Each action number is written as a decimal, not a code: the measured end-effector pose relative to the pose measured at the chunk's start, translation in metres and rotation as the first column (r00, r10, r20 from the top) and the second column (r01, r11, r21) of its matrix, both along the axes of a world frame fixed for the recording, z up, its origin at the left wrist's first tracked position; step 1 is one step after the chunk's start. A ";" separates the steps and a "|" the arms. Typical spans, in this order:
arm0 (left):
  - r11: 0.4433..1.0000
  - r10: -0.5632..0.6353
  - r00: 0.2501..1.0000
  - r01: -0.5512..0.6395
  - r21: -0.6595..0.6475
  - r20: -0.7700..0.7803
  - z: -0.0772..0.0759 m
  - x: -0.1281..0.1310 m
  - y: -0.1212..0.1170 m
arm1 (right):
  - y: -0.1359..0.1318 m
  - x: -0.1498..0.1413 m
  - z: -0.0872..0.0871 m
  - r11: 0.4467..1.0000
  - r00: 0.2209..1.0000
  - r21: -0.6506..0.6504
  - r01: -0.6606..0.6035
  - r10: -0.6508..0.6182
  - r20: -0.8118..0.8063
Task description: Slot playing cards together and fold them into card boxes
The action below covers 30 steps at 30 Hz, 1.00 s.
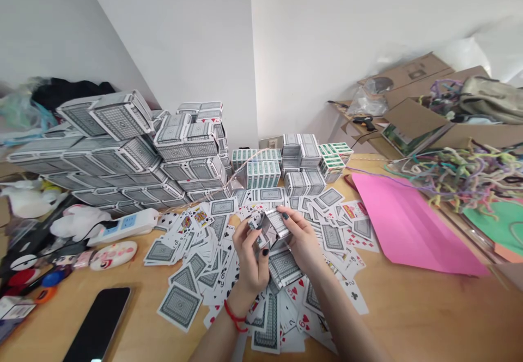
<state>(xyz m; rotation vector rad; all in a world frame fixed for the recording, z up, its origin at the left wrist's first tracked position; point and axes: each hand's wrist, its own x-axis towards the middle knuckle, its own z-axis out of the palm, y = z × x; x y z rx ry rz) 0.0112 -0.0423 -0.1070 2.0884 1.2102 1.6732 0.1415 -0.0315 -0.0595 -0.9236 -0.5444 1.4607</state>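
Above the heap of loose cards, both hands hold a small box made of folded playing cards [278, 221], its hollow inside showing toward the left. My left hand [250, 258], with a red string on the wrist, grips the box's left side, fingers and thumb bent around the flaps. Fingers of my right hand [305, 242] close on the box's right side, thumb on top. Just beneath them lies another grey-patterned card piece [286, 268]. Loose playing cards [180, 305] spread around the hands, some face up and some face down.
Stacked grey card blocks [122, 160] rise at the back left, with green-edged card blocks [263, 174] behind the hands. A phone [98, 324] and a white power strip [126, 226] lie left. Pink paper [408, 226], tangled yarn [469, 174] and a cardboard box [449, 136] are right.
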 end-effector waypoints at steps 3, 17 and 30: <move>1.000 -0.011 1.000 0.010 -0.025 -0.026 0.003 -0.001 0.000 | 0.000 0.000 0.002 1.000 1.000 -0.005 -0.002 0.002 -0.001; 0.995 -0.082 0.993 0.077 -0.056 -0.086 0.015 -0.006 0.004 | -0.001 0.001 0.004 1.000 0.999 -0.012 -0.029 0.029 0.023; 0.992 -0.100 0.989 0.091 -0.084 -0.109 0.015 -0.008 0.006 | 0.000 0.000 -0.002 0.999 0.999 0.014 -0.033 0.032 0.031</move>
